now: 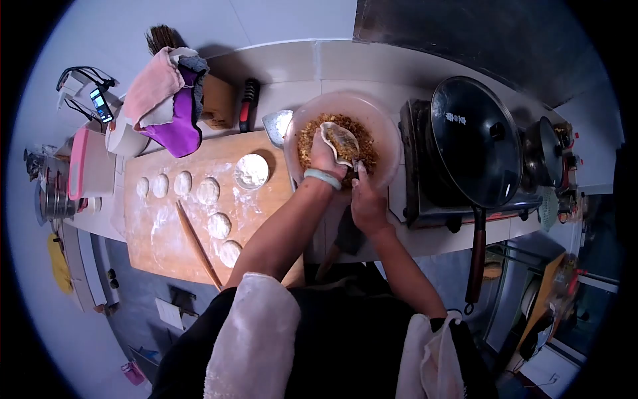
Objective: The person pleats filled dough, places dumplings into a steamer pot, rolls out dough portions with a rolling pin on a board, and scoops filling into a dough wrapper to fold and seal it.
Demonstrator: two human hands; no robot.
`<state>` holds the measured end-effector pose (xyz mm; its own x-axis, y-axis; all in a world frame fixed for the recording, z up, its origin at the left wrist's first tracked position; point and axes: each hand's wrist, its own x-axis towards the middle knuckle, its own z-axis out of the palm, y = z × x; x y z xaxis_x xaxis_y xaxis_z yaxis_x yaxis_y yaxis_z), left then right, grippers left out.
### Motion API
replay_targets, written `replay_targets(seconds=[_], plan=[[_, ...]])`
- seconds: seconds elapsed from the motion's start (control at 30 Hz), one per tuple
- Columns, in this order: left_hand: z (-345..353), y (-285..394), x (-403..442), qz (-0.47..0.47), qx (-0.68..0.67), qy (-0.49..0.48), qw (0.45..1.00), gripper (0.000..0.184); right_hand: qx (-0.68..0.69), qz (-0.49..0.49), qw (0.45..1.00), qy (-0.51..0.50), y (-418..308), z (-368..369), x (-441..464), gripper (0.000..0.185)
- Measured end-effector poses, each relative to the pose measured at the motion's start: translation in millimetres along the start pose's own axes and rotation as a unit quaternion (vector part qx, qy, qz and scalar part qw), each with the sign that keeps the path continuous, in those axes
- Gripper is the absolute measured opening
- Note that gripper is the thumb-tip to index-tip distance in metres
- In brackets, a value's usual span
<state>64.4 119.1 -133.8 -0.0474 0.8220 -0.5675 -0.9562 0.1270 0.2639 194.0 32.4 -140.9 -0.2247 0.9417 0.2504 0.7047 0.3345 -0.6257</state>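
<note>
Over a wide pink bowl [389, 143] of crumbly brown filling [308, 141], my left hand [323, 154] cups a round dough wrapper [350, 136] with filling lying in it. A pale green bangle circles my left wrist. My right hand [365, 199] is closed at the near side of the bowl, its fingertips on the thin dark handle of a utensil at the wrapper's edge; the utensil's tip is hard to make out. On the floured wooden board [149, 229] lie several flattened dough rounds [208, 191], a rolling pin [197, 245] and a small bowl of flour [252, 171].
A large lidded pan [475, 143] sits on the stove [415, 173] at the right, its long handle pointing towards me. A metal scraper [278, 126] and a red-black handled tool [248, 106] lie behind the board, near purple and pink cloths [156, 93].
</note>
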Motion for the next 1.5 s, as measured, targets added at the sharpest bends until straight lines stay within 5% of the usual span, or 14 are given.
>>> replay_targets(seconds=[0.33,0.53,0.73,0.87,0.97,1.07,1.17,1.23,1.3,1.33,1.37,1.5], plan=[[-22.8,-4.0,1.1,-0.025,-0.041,-0.048,0.998,0.037,-0.016,0.065,0.993,-0.097,-5.3,-10.4,-4.4,0.042],[-38.8,-1.4,1.3,-0.033,-0.075,-0.129,0.988,0.039,0.104,0.035,0.994,-0.008,-1.1,-9.2,-7.1,0.038],[-46.9,2.2,-4.2,-0.036,-0.070,-0.143,0.987,0.043,0.292,0.196,0.936,-0.026,16.6,-18.6,6.8,0.035],[-52.1,14.9,-6.2,-0.038,-0.083,-0.162,0.982,0.042,0.170,0.219,0.957,-0.086,46.2,-28.4,31.3,0.038],[-56.8,28.7,-7.8,0.000,-0.022,-0.160,0.987,0.043,-0.136,0.153,0.964,-0.167,54.4,-28.8,52.9,0.036],[-61.2,38.2,-5.9,0.010,-0.012,-0.150,0.989,0.044,-0.226,0.086,0.915,-0.323,80.5,-11.5,70.6,0.031],[-56.5,42.6,-15.5,0.004,-0.048,-0.152,0.987,0.044,-0.210,0.103,0.907,-0.351,49.7,-17.0,80.6,0.028],[-60.8,43.2,-19.3,0.010,-0.047,-0.149,0.988,0.044,-0.210,-0.072,0.938,-0.265,61.3,-10.9,71.3,0.025],[-56.7,46.1,-24.7,0.013,-0.043,-0.150,0.988,0.043,-0.134,-0.043,0.957,-0.255,89.1,8.4,67.8,0.023],[-57.9,46.9,-25.4,0.011,-0.055,-0.157,0.986,0.042,-0.058,0.075,0.953,-0.288,112.3,26.6,68.1,0.021],[-59.8,47.6,-24.9,0.010,-0.066,-0.164,0.984,0.041,0.019,0.191,0.929,-0.315,116.1,30.3,71.5,0.019],[-68.6,52.2,-19.6,0.009,-0.071,-0.163,0.984,0.039,0.282,0.327,0.867,-0.248,88.5,-12.3,50.3,0.018]])
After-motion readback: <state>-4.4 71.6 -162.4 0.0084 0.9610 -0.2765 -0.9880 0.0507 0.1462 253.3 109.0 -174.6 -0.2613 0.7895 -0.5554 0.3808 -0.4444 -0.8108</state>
